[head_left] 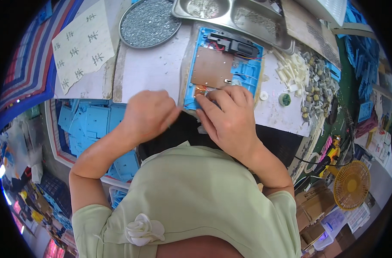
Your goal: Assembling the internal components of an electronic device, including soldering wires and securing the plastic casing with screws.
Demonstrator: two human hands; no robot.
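Note:
A blue plastic housing [258,64] lies on the table in front of me, with a brown circuit board [213,66], a black module [237,45] and thin wires inside. My right hand [234,118] rests over its near edge, thumb at the rim and index finger on a small orange part [200,89] by the corner. Some of the wires there are hidden under the fingers. Just left of the housing, my left hand [148,115] is raised with its fingers curled together, slightly blurred. Whatever it may pinch is too small to make out.
A round tray of small metal screws [149,23] and a steel compartment tray [230,13] stand at the back. White plastic pieces [290,71] and small metal parts [318,81] are heaped right. A crate of blue panels [92,120] sits lower left; a yellow fan [351,185] stands far right.

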